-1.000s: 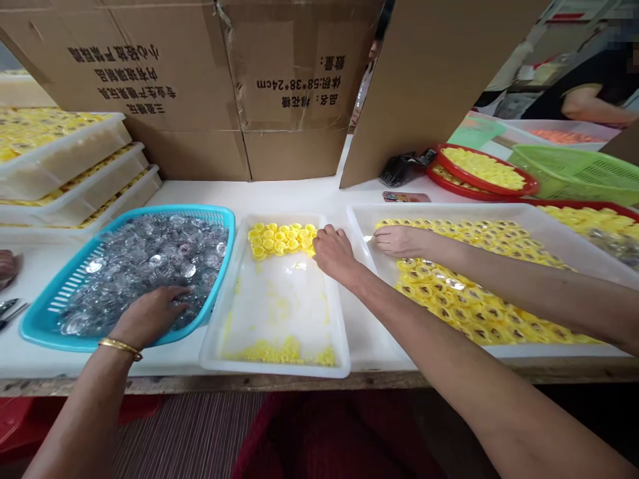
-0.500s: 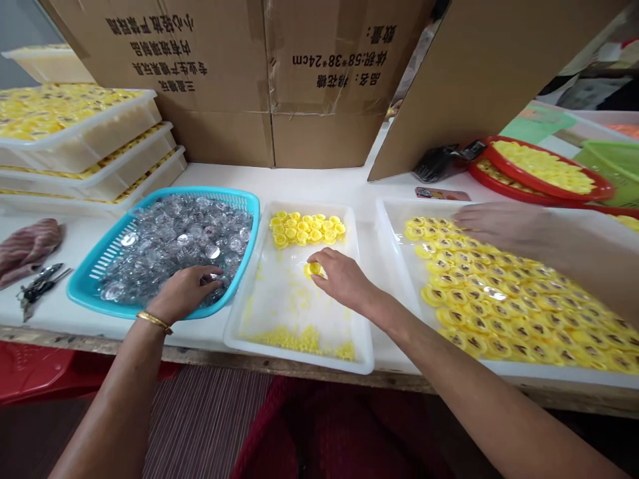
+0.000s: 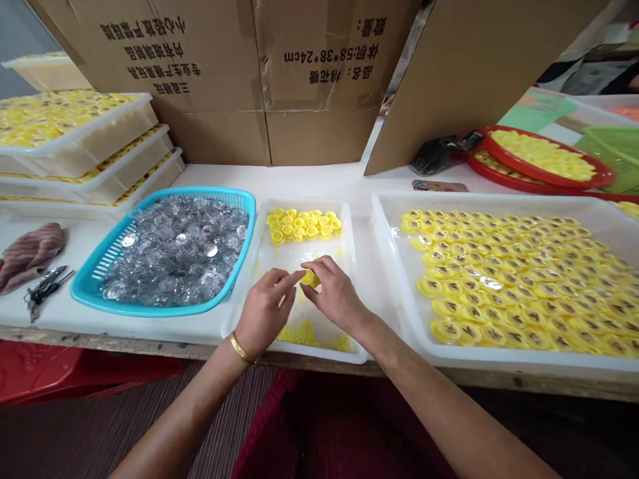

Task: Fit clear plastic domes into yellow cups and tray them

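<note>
My right hand (image 3: 338, 294) is closed around a small yellow plastic cup (image 3: 308, 277), gripped between thumb and fingers above the middle white tray (image 3: 355, 293). My left hand (image 3: 263, 307), with a gold bracelet at the wrist, reaches in from the left, its fingers drawn together and the index fingertip touching the cup. Whatever its fingers hold is too small or hidden to make out. Several more yellow cups (image 3: 302, 225) stand grouped at the tray's far end, and small yellow bits (image 3: 304, 332) lie at its near end.
Left of the tray, a blue basket (image 3: 82, 286) holds clear, shiny plastic pieces. A larger white tray (image 3: 399, 293) of yellow pieces with dark centres lies right. Cardboard (image 3: 214, 126) stands behind. Stacked trays (image 3: 120, 133), a cloth (image 3: 34, 253), keys (image 3: 42, 293) and red plates (image 3: 604, 176) surround these.
My left hand has left the blue basket and moved right to the yellow cup. My right hand has turned the cup slightly. Another person's hand over the right tray is gone.
</note>
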